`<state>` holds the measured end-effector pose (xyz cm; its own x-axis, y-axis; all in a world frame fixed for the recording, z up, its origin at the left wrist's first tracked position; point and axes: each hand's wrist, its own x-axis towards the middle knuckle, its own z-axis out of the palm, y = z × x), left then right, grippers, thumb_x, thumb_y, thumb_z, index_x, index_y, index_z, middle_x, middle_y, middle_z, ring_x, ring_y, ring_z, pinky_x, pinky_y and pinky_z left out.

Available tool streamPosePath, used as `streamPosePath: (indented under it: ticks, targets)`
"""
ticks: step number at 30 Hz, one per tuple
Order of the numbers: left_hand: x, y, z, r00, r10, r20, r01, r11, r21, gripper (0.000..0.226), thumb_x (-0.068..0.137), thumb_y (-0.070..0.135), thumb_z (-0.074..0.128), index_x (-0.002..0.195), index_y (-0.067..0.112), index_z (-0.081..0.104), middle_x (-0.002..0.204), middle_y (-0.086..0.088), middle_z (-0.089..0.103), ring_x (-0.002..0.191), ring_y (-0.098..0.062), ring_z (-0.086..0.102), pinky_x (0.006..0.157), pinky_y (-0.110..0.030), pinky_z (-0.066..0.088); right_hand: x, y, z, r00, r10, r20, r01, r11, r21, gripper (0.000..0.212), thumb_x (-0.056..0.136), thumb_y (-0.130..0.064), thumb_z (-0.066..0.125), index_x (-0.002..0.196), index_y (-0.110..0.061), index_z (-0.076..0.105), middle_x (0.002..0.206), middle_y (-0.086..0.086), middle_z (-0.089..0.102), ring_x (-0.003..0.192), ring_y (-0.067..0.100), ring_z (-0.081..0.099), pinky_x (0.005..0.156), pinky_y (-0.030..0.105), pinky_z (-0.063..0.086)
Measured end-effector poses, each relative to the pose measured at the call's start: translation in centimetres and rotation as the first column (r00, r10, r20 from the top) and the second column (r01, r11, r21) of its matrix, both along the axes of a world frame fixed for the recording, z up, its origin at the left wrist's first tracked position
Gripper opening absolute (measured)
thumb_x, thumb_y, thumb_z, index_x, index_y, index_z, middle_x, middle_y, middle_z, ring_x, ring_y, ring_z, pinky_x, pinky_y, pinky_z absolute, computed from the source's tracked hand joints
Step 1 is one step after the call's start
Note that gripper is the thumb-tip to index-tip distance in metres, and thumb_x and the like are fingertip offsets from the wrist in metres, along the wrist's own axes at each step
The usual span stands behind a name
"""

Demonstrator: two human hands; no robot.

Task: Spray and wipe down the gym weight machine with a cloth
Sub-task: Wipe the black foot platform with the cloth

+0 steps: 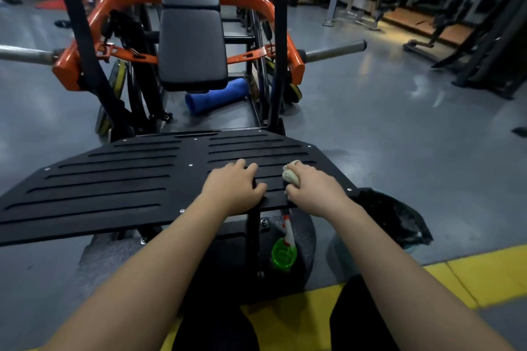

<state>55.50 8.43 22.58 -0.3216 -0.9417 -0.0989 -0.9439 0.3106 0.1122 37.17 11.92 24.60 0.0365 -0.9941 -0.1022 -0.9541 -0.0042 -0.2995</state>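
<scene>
The weight machine has a black slotted footplate (114, 177) in front of me, a black padded seat (192, 45) beyond it and an orange frame (68, 65). My left hand (233, 188) rests on the footplate's near edge, thumb hooked over it. Just to its right, my right hand (313, 191) grips a balled-up pale cloth (291, 177) against the plate. A green spray bottle (283, 253) with a red-and-white nozzle stands on the floor under the plate's edge, below my right hand.
A blue foam roller (216, 97) lies on the floor under the seat. Steel weight pegs (333, 51) stick out to both sides. A black bag (396, 219) sits at the right. Yellow floor marking (484, 276) runs beneath me. Other dark machines stand at the back right.
</scene>
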Motion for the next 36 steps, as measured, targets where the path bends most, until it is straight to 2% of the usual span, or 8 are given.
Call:
streamPosePath:
  ticks: [2,4,6,9,20,27,33,36]
  targets:
    - [0.2,-0.8,-0.3,0.999,0.013,-0.050,-0.019,0.993,-0.118,0.038,0.100,0.052,0.038,0.117,0.022,0.053,0.115,-0.002,0.056,0.111,-0.026,0.058,0.084,-0.039,0.048,-0.4,-0.9,0.0,0.999,0.018,0.037,-0.020,0.999,0.040,0.056,0.100,-0.030,0.049,0.155,-0.026,0.035,0.154,-0.001,0.042,0.135,0.026,0.045,0.102,0.037,0.040]
    - [0.5,-1.4,-1.4,0.985,0.075,-0.155,-0.104,0.977,-0.188,0.043,0.100,0.051,0.042,0.127,0.020,0.053,0.129,-0.004,0.053,0.126,-0.027,0.050,0.098,-0.040,0.043,-0.5,-2.5,-0.5,0.998,0.008,0.061,-0.011,0.998,0.054,0.060,0.099,-0.030,0.050,0.157,-0.028,0.032,0.157,0.000,0.040,0.137,0.027,0.044,0.105,0.038,0.040]
    - [0.7,-1.8,-2.4,0.979,0.109,-0.172,-0.136,0.979,-0.151,0.060,0.101,0.054,0.042,0.148,0.017,0.041,0.159,-0.010,0.030,0.153,-0.027,0.016,0.123,-0.043,0.022,-0.6,-4.1,-1.2,0.995,-0.040,0.088,0.034,0.998,0.061,0.059,0.099,-0.028,0.050,0.156,-0.032,0.034,0.153,0.003,0.046,0.134,0.030,0.048,0.102,0.039,0.042]
    - [1.1,-2.5,-2.8,0.970,0.147,-0.193,-0.148,0.989,0.008,0.070,0.103,0.060,0.034,0.161,0.021,0.025,0.171,-0.005,-0.006,0.156,-0.020,-0.019,0.127,-0.045,-0.005,-0.3,-5.7,-2.3,0.985,-0.131,0.113,0.132,0.991,0.000,0.051,0.097,-0.023,0.051,0.147,-0.034,0.043,0.135,0.007,0.059,0.120,0.035,0.055,0.087,0.039,0.044]
    - [0.6,-3.4,-2.4,0.983,0.168,-0.072,-0.150,0.968,0.202,0.074,0.100,0.071,0.022,0.163,0.035,0.008,0.170,0.010,-0.003,0.156,-0.006,-0.006,0.127,-0.039,-0.003,-1.2,-16.6,-4.3,0.919,-0.189,0.346,0.192,0.981,0.027,0.023,0.084,-0.019,0.055,0.100,-0.025,0.070,0.098,0.004,0.072,0.090,0.028,0.070,0.078,0.035,0.059]
    - [0.7,-3.5,-2.5,0.979,0.185,-0.083,-0.163,0.961,0.222,0.075,0.098,0.073,0.024,0.163,0.038,0.010,0.170,0.014,-0.002,0.154,-0.001,-0.006,0.127,-0.035,-0.004,-1.3,-25.3,-7.5,0.980,-0.125,0.154,0.123,0.992,0.023,0.021,0.099,-0.024,0.050,0.113,-0.012,0.058,0.115,0.015,0.060,0.092,0.036,0.051,0.081,0.036,0.046]
    - [0.7,-3.8,-2.7,0.979,0.187,-0.082,-0.164,0.959,0.232,0.076,0.096,0.074,0.023,0.162,0.040,0.008,0.169,0.016,-0.005,0.153,0.001,-0.010,0.127,-0.035,-0.004,-0.8,-27.5,-8.4,0.987,-0.090,0.130,0.088,0.996,0.023,0.052,0.099,-0.035,0.043,0.142,-0.008,0.034,0.131,0.024,0.055,0.118,0.044,0.055,0.088,0.048,0.044]
    - [0.7,-3.7,-2.6,0.978,0.191,-0.087,-0.167,0.958,0.232,0.076,0.096,0.075,0.024,0.162,0.040,0.009,0.170,0.015,-0.004,0.153,0.001,-0.010,0.127,-0.035,-0.004,-1.1,-26.3,-7.3,0.997,0.007,0.076,-0.016,0.993,0.116,0.054,0.088,-0.048,0.043,0.130,-0.016,0.053,0.129,0.016,0.060,0.110,0.036,0.056,0.089,0.044,0.043]
